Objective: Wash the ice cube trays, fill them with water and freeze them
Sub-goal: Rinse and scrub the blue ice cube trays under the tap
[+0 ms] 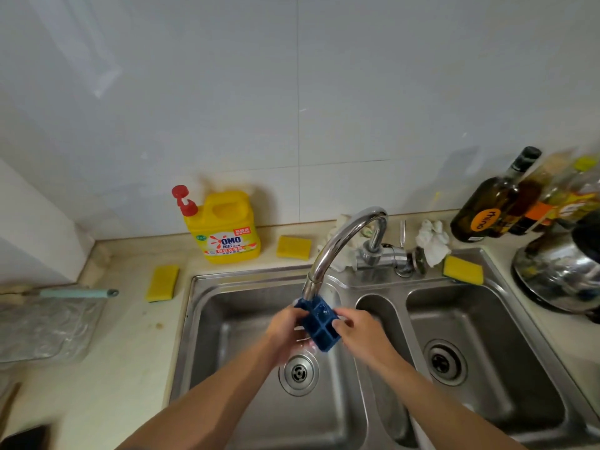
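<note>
While both hands clasp it, the blue ice cube tray (319, 326) hangs under the faucet (341, 238).
Nearest me, the left hand (285, 326) curls round the tray's left edge and the right hand (360, 329) pinches its right edge, holding it tilted over the left basin of the steel sink (259, 276), toward the back rim. Small and square-celled, it looks light and, I'd guess, slightly bendy plastic or silicone; wet, it will be slippery, so the outer rim is the place to grip. Beyond, a soft yellow sponge (293, 247) and a glossy detergent jug (227, 235) stand along the back edge of the table (130, 345).
</note>
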